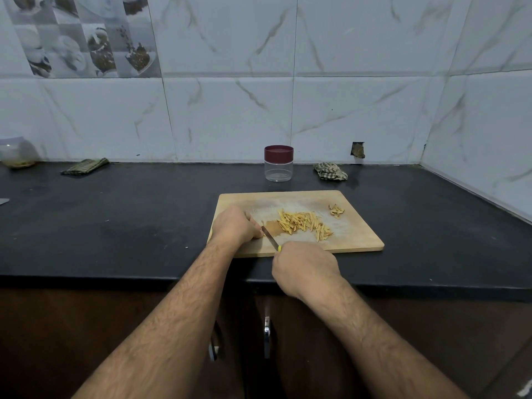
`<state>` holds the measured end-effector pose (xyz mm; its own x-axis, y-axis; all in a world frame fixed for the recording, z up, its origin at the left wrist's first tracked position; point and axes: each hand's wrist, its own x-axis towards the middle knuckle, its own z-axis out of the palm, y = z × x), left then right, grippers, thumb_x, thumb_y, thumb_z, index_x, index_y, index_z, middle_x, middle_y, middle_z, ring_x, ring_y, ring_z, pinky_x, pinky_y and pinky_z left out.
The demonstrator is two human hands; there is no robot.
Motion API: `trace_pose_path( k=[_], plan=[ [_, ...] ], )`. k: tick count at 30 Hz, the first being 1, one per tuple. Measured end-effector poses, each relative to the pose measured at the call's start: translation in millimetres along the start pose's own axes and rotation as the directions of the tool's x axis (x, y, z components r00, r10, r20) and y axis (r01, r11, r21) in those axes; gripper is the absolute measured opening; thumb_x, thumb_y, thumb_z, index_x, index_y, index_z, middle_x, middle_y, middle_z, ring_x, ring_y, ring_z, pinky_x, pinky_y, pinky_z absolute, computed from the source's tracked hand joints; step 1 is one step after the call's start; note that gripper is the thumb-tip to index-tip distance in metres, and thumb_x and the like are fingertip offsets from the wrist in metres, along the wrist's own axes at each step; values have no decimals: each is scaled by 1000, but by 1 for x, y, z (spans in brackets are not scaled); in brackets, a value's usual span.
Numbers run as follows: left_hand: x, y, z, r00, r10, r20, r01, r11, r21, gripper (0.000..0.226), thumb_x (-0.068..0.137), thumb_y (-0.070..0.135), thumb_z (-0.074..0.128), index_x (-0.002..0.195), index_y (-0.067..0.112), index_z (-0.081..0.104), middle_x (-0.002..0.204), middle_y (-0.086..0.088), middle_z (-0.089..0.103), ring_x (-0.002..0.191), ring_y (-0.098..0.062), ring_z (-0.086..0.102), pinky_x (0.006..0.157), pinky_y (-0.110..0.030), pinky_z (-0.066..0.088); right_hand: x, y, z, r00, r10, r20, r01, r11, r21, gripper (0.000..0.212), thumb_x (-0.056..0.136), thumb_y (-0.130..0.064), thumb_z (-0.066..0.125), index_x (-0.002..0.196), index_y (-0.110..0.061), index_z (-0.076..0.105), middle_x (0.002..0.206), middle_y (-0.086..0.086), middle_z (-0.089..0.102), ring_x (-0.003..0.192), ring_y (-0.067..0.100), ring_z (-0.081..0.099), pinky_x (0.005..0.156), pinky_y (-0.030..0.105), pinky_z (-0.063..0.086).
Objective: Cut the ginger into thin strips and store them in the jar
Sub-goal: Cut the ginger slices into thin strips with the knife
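one cutting board (354,240) carries one pile of ginger strips (303,222). right hand (305,267) grips one knife (270,239); left hand (234,224) curled (contents hidden). one lidded jar (278,164) stands far.

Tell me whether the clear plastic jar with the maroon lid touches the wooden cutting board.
Apart. In the head view, a strip of black countertop shows between the jar and the board's far edge.

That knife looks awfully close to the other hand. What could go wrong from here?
The knife blade sits right beside the left hand, whose fingers are curled down at the cut, so a slip could nick them. The jar has its lid on, so it must be opened before filling. The ginger strips lie loose and could scatter off the cutting board.
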<state>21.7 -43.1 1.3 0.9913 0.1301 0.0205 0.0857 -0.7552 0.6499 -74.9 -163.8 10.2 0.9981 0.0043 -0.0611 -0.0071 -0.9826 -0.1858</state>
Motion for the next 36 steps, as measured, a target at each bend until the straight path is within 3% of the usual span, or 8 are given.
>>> trace_pose_path(
  k=[4, 9, 13, 17, 26, 28, 30, 36],
  plan=[
    [0, 1, 0, 1000, 0, 3, 0, 1000, 10, 8, 82, 17, 74, 90, 15, 76, 82, 9, 68, 80, -10, 57, 60, -19, 42, 3, -1, -1, 1000, 0, 18, 0, 1000, -16, 25, 99, -19, 45, 118, -14, 60, 95, 2, 54, 83, 24, 51, 69, 34, 42],
    [2, 0, 0, 1000, 6, 11, -7, 1000, 11, 5, 82, 17, 74, 87, 16, 76, 77, 10, 66, 78, -8, 57, 61, -19, 43, 8, -6, -4, 998, -49, 50, 54, 994, -98, 28, 94, -10, 45, 116, -12, 62, 91, 1, 50, 78, 23, 47, 65, 35, 37],
    [1, 1, 0, 1000, 3, 9, -3, 1000, 6, 8, 83, 17, 74, 90, 14, 77, 75, 11, 64, 70, -5, 53, 60, -19, 42, 3, -3, -5, 997, -44, 70, 50, 995, -87, 28, 93, -7, 46, 117, -12, 61, 80, 1, 48, 64, 19, 43, 57, 33, 35],
    [1, 2, -1, 1000, -7, 15, 7, 1000, -4, 10, 83, 16, 74, 92, 12, 77, 73, 10, 63, 68, -4, 52, 60, -20, 43, -10, 6, -1, 999, 7, 33, -7, 1000, 9, 21, 100, -22, 46, 112, -16, 61, 96, 2, 60, 82, 23, 54, 72, 33, 43],
    [2, 1, -2, 999, 11, 44, -10, 1000, -30, 7, 85, 14, 73, 92, 12, 76, 70, 12, 62, 65, 2, 50, 56, -17, 39, -6, 13, -3, 999, 34, 15, -34, 999, 6, 24, 100, -23, 44, 114, -16, 63, 105, 3, 64, 89, 24, 59, 70, 33, 45],
    [2, 0, -2, 999, 9, 43, -8, 1000, -30, 3, 85, 14, 73, 83, 16, 74, 71, 12, 63, 67, 2, 52, 56, -19, 38, -6, 14, -3, 999, 43, 14, -43, 999, 21, 25, 101, -24, 43, 113, -16, 63, 106, 4, 64, 90, 24, 58, 71, 34, 45],
    [4, -2, -1, 999, 15, 43, -14, 1000, -26, 15, 85, 15, 73, 72, 19, 69, 72, 12, 64, 68, 0, 53, 56, -20, 38, -6, 14, -3, 999, 45, 1, -45, 998, 42, 25, 101, -24, 41, 111, -15, 63, 104, 4, 63, 89, 24, 57, 71, 34, 44],
    [4, -7, -1, 1000, 24, 19, -23, 999, -46, 19, 86, 14, 70, 68, 20, 67, 79, 11, 67, 79, -7, 58, 68, -24, 45, -7, 11, -3, 999, 41, -2, -41, 997, 72, 23, 101, -25, 41, 107, -17, 62, 101, 3, 63, 89, 23, 59, 71, 34, 45]
  ],
)
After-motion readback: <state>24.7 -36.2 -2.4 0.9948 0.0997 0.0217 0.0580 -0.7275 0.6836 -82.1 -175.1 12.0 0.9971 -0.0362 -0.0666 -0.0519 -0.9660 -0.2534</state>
